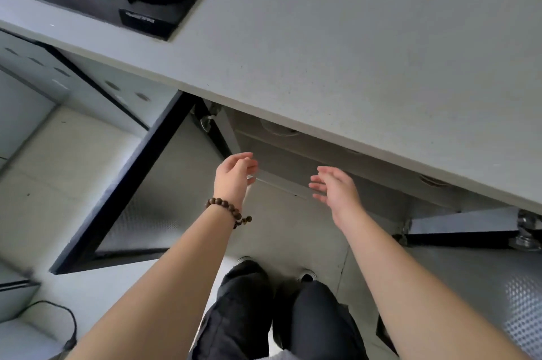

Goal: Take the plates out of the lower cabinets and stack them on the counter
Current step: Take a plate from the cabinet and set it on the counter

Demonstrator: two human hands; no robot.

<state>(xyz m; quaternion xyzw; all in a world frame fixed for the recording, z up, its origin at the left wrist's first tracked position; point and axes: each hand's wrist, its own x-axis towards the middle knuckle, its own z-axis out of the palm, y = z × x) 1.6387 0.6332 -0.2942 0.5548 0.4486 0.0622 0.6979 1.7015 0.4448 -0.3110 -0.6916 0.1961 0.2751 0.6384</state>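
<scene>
The person is standing at the open lower cabinet (308, 160), dark trousers (243, 315) and shoes (249, 267) nearest, both bare forearms stretching toward it. The left hand (233, 173), wearing a brown bead bracelet (228, 208) at the wrist, is hanging in front of the cabinet with fingers loosely curled and spread, gripping nothing. The right hand (335, 186) is hovering beside it, palm turned inward, fingers apart, also empty. Both hands are floating just short of the cabinet's front edge, not touching it.

Either side of the cabinet its doors are standing swung out: the left door (140, 198) with a dark rim and a dimpled inner face, the right door (498, 286) likewise dimpled. Inside the cabinet a pale shelf is showing, and in the shadow under the desk a round rim, seemingly a plate (278, 129), is lying on it; the blur is hiding its details.

Above the cabinet the grey desk (352, 37) is running across, bare there. Left of that, a black hob (140, 1) is sitting sunk into the desk.
</scene>
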